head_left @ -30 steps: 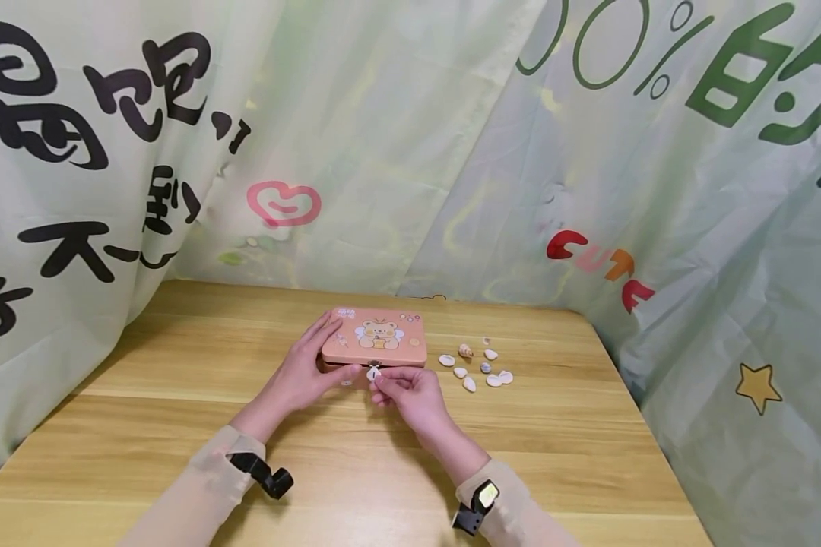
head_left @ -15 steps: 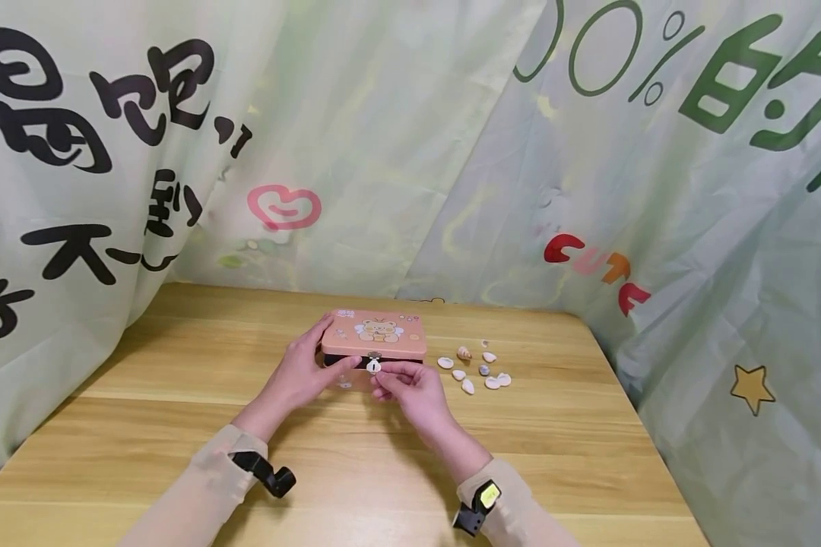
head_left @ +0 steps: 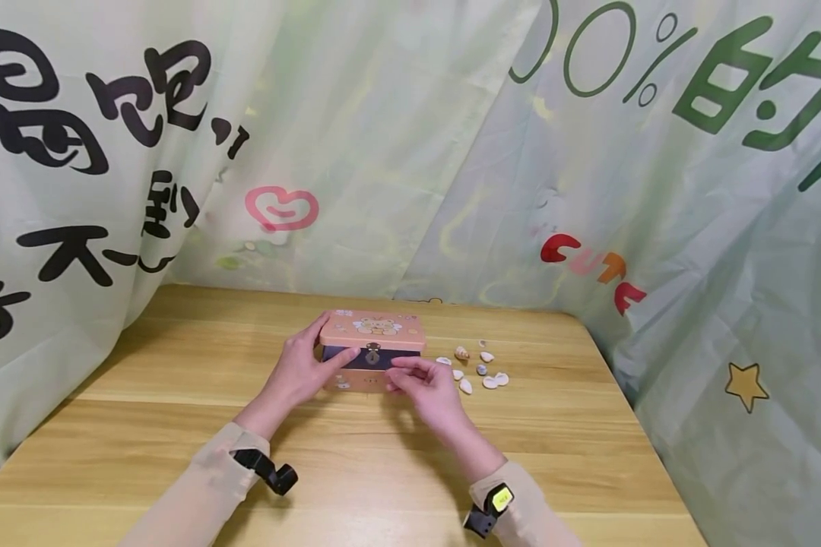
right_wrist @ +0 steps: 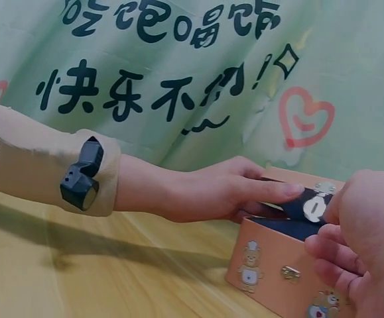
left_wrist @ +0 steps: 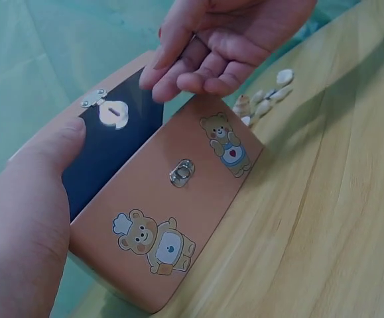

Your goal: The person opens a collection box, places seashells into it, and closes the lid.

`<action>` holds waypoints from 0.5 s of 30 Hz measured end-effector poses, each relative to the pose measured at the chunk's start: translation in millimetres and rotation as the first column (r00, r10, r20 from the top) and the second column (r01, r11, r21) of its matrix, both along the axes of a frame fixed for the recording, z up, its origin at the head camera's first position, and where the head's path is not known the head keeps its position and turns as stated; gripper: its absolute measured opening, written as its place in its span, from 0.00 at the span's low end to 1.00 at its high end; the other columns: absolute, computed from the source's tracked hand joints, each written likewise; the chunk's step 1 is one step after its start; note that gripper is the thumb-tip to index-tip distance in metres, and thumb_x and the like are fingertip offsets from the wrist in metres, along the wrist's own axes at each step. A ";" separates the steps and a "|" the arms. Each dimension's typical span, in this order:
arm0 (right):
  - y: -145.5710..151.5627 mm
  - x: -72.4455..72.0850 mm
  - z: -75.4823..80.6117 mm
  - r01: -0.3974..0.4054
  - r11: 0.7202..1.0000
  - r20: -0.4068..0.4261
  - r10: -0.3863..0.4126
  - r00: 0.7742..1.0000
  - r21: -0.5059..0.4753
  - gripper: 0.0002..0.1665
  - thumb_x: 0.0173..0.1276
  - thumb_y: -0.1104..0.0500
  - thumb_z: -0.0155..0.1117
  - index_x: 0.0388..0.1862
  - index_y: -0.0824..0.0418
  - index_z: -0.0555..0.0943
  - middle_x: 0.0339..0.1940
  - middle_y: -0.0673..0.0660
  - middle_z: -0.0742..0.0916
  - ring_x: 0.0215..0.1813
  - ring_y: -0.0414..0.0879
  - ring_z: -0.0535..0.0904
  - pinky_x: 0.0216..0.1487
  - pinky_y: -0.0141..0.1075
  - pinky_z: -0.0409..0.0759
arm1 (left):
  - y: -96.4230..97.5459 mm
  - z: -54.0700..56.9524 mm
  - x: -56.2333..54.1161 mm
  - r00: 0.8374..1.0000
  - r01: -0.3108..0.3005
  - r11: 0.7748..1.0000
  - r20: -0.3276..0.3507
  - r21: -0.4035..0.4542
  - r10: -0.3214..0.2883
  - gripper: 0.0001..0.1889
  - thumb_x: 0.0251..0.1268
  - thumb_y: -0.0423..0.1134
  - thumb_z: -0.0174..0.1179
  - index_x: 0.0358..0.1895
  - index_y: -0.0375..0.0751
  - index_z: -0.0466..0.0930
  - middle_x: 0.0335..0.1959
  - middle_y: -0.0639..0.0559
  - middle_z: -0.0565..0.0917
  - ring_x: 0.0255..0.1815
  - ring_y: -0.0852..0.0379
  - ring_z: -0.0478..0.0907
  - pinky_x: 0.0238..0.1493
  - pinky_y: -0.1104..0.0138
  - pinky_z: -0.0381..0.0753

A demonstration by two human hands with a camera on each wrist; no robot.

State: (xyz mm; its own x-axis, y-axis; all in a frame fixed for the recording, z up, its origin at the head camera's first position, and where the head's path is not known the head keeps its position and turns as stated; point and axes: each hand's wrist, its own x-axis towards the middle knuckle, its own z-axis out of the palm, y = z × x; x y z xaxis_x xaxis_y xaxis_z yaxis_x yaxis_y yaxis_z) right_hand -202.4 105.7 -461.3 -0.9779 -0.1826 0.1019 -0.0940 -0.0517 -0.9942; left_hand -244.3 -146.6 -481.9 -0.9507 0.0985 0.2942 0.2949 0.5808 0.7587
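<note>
A pink-orange tin box (head_left: 356,381) with bear drawings stands on the table, its lid (head_left: 376,327) partly raised at the front over a dark inside. My left hand (head_left: 302,372) grips the lid at its left side, thumb on the front edge. From the lid's front hangs a silver hasp (left_wrist: 114,114), free of the turn clasp (left_wrist: 182,173) on the box's front wall. My right hand (head_left: 426,391) is at the box's front right corner with fingers loosely bent and nothing visible in it. Whether its fingertips touch the lid I cannot tell.
Several seashells (head_left: 465,386) lie on the wooden table (head_left: 534,441) just right of the box. A printed curtain (head_left: 383,152) hangs behind the table and along both sides.
The lid's front has risen, baring more of the dark inside. My right hand has let go of the hasp and shifted right. My left hand has kept its hold on the lid.
</note>
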 end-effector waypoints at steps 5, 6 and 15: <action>10.7 -5.4 -1.6 0.176 0.984 -0.035 -0.176 0.984 0.001 0.10 0.71 0.74 0.68 0.49 0.79 0.83 0.39 0.71 0.90 0.37 0.58 0.89 0.47 0.52 0.88 | 1.2 2.9 -0.1 1.000 -0.009 1.000 0.014 0.011 0.009 0.60 0.62 0.77 0.63 0.85 0.37 0.55 0.77 0.32 0.70 0.75 0.36 0.70 0.70 0.42 0.72; 12.7 -6.7 -2.0 0.210 0.978 -0.041 -0.209 0.977 0.004 0.10 0.70 0.74 0.68 0.48 0.80 0.83 0.39 0.70 0.90 0.36 0.57 0.89 0.46 0.50 0.88 | 1.2 3.2 -0.4 1.000 -0.007 1.000 0.013 0.012 0.007 0.60 0.62 0.77 0.63 0.85 0.36 0.55 0.77 0.33 0.70 0.75 0.36 0.70 0.70 0.42 0.71; 24.5 -19.3 -1.0 0.352 0.935 -0.104 -0.345 0.933 0.047 0.13 0.70 0.76 0.66 0.53 0.76 0.83 0.50 0.70 0.88 0.49 0.56 0.86 0.48 0.34 0.86 | 2.5 6.7 -0.9 1.000 -0.014 1.000 -0.002 0.012 0.014 0.60 0.63 0.76 0.63 0.84 0.34 0.56 0.75 0.33 0.71 0.74 0.37 0.71 0.69 0.43 0.72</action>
